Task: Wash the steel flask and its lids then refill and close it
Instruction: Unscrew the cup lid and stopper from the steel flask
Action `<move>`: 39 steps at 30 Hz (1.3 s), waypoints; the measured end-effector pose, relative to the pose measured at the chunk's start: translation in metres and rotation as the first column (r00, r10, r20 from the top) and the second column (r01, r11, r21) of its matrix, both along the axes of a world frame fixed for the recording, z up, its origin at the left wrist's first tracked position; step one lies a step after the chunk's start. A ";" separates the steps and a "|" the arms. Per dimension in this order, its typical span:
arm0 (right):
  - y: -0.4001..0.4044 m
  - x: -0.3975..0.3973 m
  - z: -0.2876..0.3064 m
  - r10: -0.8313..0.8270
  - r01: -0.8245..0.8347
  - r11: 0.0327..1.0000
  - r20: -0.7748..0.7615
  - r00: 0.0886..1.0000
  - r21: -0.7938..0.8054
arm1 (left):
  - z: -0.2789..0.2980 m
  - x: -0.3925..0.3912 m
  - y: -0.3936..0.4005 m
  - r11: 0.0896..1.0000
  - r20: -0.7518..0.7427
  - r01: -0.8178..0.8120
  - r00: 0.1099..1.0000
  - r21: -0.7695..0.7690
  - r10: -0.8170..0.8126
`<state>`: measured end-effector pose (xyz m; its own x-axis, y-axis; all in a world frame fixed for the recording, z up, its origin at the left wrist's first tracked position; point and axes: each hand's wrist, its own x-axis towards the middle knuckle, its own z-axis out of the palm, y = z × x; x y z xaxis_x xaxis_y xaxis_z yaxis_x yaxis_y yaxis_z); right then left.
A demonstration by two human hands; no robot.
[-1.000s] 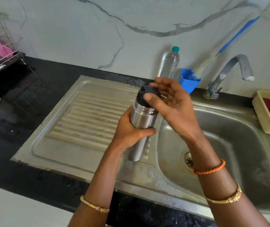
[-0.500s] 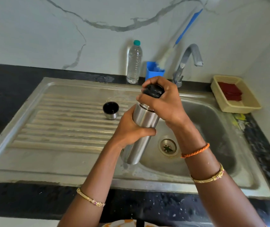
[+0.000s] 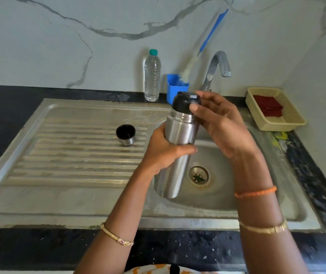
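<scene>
The steel flask [image 3: 180, 133] is held upright, slightly tilted, over the left edge of the sink basin [image 3: 243, 202]. My left hand [image 3: 162, 153] grips its body around the middle. A black inner lid [image 3: 180, 103] sits on the flask's neck. My right hand [image 3: 221, 125] holds this lid between thumb and fingers, with the thumb on its front and the fingers behind. The steel cup lid [image 3: 125, 134], black inside, stands mouth up on the ribbed drainboard [image 3: 75, 155] to the left of the flask.
A tap [image 3: 217, 64] rises behind the basin with no water running. A plastic water bottle [image 3: 152, 76] and a blue holder [image 3: 175, 91] with a long bottle brush stand at the wall. A beige basket [image 3: 288, 123] with red cloths sits at the right.
My right hand has loosened from a full grip over the black lid to a hold with thumb and fingers. The flask sits a little more upright. The view shifted slightly.
</scene>
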<state>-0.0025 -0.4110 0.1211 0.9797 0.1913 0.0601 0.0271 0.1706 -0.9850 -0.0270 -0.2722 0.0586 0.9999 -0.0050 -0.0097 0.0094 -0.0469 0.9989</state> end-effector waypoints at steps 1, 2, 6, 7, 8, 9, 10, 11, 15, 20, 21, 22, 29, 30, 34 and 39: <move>0.002 -0.009 0.005 -0.060 0.061 0.997 0.010 0.998 -0.045 | -0.001 0.002 -0.001 0.998 0.016 -0.033 0.999 0.054 0.032; 0.007 -0.016 0.008 -0.106 0.109 0.989 0.027 0.994 -0.105 | -0.002 0.005 -0.002 0.994 0.033 -0.044 0.999 0.102 0.041; 0.025 -0.016 0.010 -0.179 0.187 0.959 0.058 0.982 -0.212 | -0.003 0.011 -0.001 0.988 0.007 0.024 1.000 0.152 -0.025; 0.025 -0.011 0.010 -0.172 0.180 0.962 0.058 0.983 -0.207 | 0.000 0.011 -0.001 0.987 -0.002 0.050 0.999 0.150 -0.051; 0.022 -0.006 0.011 -0.138 0.146 0.972 0.054 0.989 -0.184 | 0.003 0.011 0.000 0.987 -0.004 0.085 0.996 0.139 -0.086; 0.016 0.002 0.011 -0.063 0.069 0.987 0.049 0.997 -0.147 | 0.005 0.012 0.002 0.985 -0.003 0.133 0.991 0.110 -0.134; 0.009 0.009 0.011 0.062 -0.056 0.993 0.054 0.997 -0.109 | 0.007 0.013 0.005 0.978 0.003 0.195 0.981 0.077 -0.196; 0.000 0.016 0.011 0.221 -0.215 0.973 0.070 0.973 -0.080 | 0.008 0.013 0.009 0.964 0.010 0.262 0.965 0.046 -0.262; -0.020 0.036 0.008 0.672 -0.671 0.740 0.065 0.738 -0.035 | 0.006 0.014 0.012 0.867 0.001 0.496 0.868 -0.054 -0.496; -0.020 0.051 0.012 0.700 -0.701 0.712 0.027 0.713 0.046 | 0.007 0.013 0.007 0.894 -0.047 0.442 0.894 -0.070 -0.446; -0.020 0.051 0.014 0.657 -0.653 0.753 -0.022 0.754 0.080 | 0.009 0.012 0.004 0.938 -0.062 0.347 0.936 -0.009 -0.347; -0.017 0.050 0.014 0.554 -0.550 0.833 -0.065 0.830 0.068 | 0.011 0.011 -0.001 0.972 -0.070 0.220 0.974 0.077 -0.215; 0.008 0.034 0.000 -0.136 0.154 0.967 0.099 0.986 -0.205 | 0.016 0.012 -0.014 0.912 0.045 -0.078 0.997 0.404 0.066; 0.003 0.036 0.002 -0.046 0.070 0.979 0.125 0.991 -0.193 | 0.017 0.013 -0.010 0.931 0.003 0.001 1.000 0.366 -0.002; -0.014 0.043 0.006 0.430 -0.421 0.902 0.251 0.867 -0.093 | 0.018 0.020 0.007 0.908 -0.088 0.403 0.914 0.114 -0.395; -0.012 0.047 0.006 0.612 -0.646 0.762 0.274 0.742 0.044 | 0.013 0.016 0.005 0.823 -0.051 0.562 0.822 -0.076 -0.567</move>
